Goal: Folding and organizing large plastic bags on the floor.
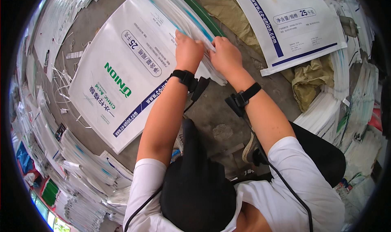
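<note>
A stack of flat white sacks (110,61) with green and dark blue print lies in front of me, turned at an angle. Its layered edges, some with light blue stripes, fan out along the far right side. My left hand (189,51) is closed at that edge, with its fingers curled over the sacks. Close beside it, my right hand (227,55) grips the same layered edges from the right. Its fingertips are partly hidden among the layers. Black straps with small devices and cables are around both wrists.
Another pile of white printed sacks (293,28) lies at the far right, beside crumpled brown wrapping (313,83). A green strip (199,10) runs behind the stack. Bundled sacks (85,158) crowd the left, and loose white straps (65,83) lie on the grey surface.
</note>
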### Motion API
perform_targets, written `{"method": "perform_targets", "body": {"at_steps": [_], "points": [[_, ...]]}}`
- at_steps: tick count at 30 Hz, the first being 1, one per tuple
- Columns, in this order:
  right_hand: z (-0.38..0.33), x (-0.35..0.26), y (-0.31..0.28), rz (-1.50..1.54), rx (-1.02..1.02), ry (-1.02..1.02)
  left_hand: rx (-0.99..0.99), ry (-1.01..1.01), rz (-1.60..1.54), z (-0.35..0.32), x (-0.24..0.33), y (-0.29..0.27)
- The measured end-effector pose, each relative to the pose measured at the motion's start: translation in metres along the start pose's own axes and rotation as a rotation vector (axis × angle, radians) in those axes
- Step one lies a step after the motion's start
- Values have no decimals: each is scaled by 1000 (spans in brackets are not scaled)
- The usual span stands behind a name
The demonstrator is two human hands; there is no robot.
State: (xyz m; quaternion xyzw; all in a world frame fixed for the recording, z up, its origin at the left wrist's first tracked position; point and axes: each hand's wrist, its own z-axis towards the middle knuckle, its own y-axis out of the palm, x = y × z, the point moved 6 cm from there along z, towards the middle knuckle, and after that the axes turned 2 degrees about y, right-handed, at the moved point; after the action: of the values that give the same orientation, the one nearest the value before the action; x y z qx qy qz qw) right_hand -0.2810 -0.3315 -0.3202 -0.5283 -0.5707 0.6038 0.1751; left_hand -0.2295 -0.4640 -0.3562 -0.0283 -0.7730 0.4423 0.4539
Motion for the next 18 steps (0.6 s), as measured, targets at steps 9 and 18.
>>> {"method": "perform_targets", "body": {"at_steps": [9,18], "points": [[-15,-7,-8,-34,127,-110,-30,-35,-55,14,-4,1],[-25,-9,-12,92,236,-249,-110,-60,-318,11,-24,11]]}}
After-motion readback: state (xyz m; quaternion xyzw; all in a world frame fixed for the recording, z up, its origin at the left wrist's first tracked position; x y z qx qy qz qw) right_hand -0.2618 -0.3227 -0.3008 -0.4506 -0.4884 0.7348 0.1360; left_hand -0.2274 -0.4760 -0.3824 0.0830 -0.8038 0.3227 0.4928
